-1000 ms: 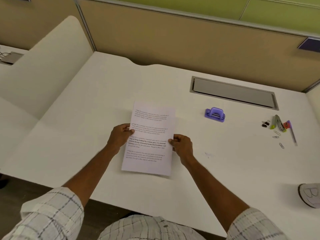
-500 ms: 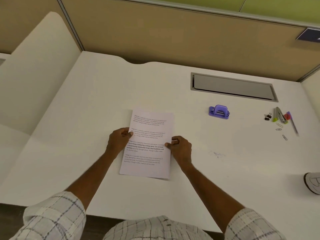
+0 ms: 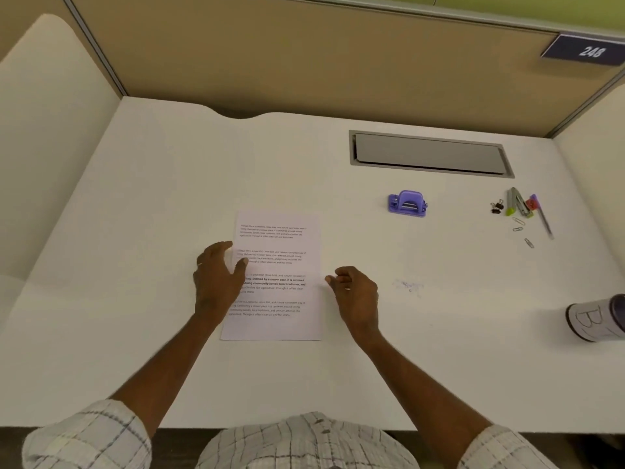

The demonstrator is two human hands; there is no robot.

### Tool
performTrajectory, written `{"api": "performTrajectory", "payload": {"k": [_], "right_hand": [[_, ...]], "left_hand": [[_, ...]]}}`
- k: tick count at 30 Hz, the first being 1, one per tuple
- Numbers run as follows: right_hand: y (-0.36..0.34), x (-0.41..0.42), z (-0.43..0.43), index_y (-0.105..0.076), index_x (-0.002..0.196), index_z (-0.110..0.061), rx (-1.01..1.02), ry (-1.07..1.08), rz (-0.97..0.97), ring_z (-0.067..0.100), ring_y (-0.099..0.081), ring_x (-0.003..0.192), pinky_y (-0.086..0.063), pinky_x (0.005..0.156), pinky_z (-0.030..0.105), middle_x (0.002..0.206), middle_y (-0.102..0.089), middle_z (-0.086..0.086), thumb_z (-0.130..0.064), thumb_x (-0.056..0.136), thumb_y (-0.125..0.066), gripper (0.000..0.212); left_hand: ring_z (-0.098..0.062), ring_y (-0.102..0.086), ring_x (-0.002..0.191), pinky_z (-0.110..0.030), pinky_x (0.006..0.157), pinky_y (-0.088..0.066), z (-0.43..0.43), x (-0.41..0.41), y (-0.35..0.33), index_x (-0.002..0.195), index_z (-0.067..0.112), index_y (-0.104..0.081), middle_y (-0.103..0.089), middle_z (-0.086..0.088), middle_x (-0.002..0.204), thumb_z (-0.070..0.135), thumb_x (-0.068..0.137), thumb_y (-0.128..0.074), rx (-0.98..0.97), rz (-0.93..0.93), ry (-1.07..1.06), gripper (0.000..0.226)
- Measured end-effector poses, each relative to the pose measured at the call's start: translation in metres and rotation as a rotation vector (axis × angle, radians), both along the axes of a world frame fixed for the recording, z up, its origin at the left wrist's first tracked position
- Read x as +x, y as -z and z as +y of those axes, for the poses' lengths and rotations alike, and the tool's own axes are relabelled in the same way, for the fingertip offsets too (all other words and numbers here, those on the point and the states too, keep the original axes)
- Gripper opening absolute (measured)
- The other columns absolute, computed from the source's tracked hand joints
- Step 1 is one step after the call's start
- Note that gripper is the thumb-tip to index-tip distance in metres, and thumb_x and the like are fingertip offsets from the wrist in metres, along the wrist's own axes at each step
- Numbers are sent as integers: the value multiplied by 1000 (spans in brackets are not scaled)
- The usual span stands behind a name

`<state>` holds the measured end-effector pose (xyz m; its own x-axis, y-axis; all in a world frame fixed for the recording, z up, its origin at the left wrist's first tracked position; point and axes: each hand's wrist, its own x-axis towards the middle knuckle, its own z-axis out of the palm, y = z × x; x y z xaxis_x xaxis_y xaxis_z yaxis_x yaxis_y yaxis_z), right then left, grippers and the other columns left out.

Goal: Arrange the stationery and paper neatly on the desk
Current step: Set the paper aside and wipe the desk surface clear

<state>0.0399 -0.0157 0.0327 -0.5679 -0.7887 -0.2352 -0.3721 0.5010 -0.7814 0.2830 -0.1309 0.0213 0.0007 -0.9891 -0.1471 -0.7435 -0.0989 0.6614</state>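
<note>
White laminate desk (image 3: 169, 198) carries a white paper sheet (image 3: 280, 245) printed in black text, a purple plastic hole punch (image 3: 407, 204), black binder clips (image 3: 496, 207) and a lime-green-and-grey stapler (image 3: 517, 206); shirt sleeves (image 3: 88, 438) checked white and grey.

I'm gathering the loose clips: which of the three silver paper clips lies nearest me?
The lone paper clip: it lies apart, toward the front edge, while the other two sit close together behind it.

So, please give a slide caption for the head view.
Left hand overlaps the printed sheet, right hand beside it.
</note>
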Motion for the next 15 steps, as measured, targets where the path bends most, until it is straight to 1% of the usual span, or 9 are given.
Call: {"api": "performTrajectory", "payload": {"k": [2,4,6,7,9,11,13,15], "right_hand": [[-1,-15,24,-69,110,-21,-33,-42,135,3,-66,91,-50,81,19,103,-70,-11,-33,95,-65,19],[1,-35,51,-69,114,-21,-49,-100,287,5,-64,101,-45,85,15,112,-68,-12,-28,100,-58,20],[7,-60,80,-68,116,-23,-12,-159,415,7,-60,111,-44,89,16,119,-65,-12,-27,102,-52,21],[11,-74,94,-66,119,-24,16,-182,465,9,-58,117,-45,92,18,125,-63,-11,-28,103,-50,23],[18,-101,123,-63,126,-25,61,-198,524,10,-51,128,-48,99,25,137,-57,-9,-30,103,-48,28],[20,-125,147,-58,133,-26,94,-205,552,11,-47,134,-47,103,29,145,-52,-8,-30,103,-46,33],[23,-147,165,-53,142,-24,120,-252,585,14,-44,139,-41,110,29,151,-47,-5,-31,104,-43,39],[30,-166,176,-43,149,-19,145,-370,632,16,-36,146,-33,118,33,157,-39,-2,-34,107,-36,46]], "left_hand": [[-30,-50,136,-52,115,-41,17,-11,1,138,16,-56,-57,-7,143,30,97,-66,-93,30,68,45],[-29,-48,140,-52,118,-37,42,-31,7,139,17,-56,-58,-7,145,31,99,-62,-134,75,198,43],[-23,-37,149,-46,126,-25,73,-60,14,146,17,-52,-51,-4,153,39,101,-54,-125,51,382,51],[-19,-32,152,-42,128,-19,87,-77,16,151,17,-47,-46,-1,157,45,101,-47,-120,26,470,57],[-16,-25,155,-39,129,-13,107,-114,20,156,16,-39,-38,0,162,52,101,-34,-142,-8,594,65],[-18,-21,157,-43,130,-15,118,-150,26,158,12,-33,-32,-3,165,53,101,-26,-166,-48,669,70],[-22,-15,158,-48,129,-17,120,-182,32,160,11,-26,-23,-5,168,51,102,-20,-174,-127,700,71],[-25,-12,159,-51,128,-16,119,-206,37,161,10,-23,-18,-7,170,50,102,-16,-166,-209,680,71]]}}
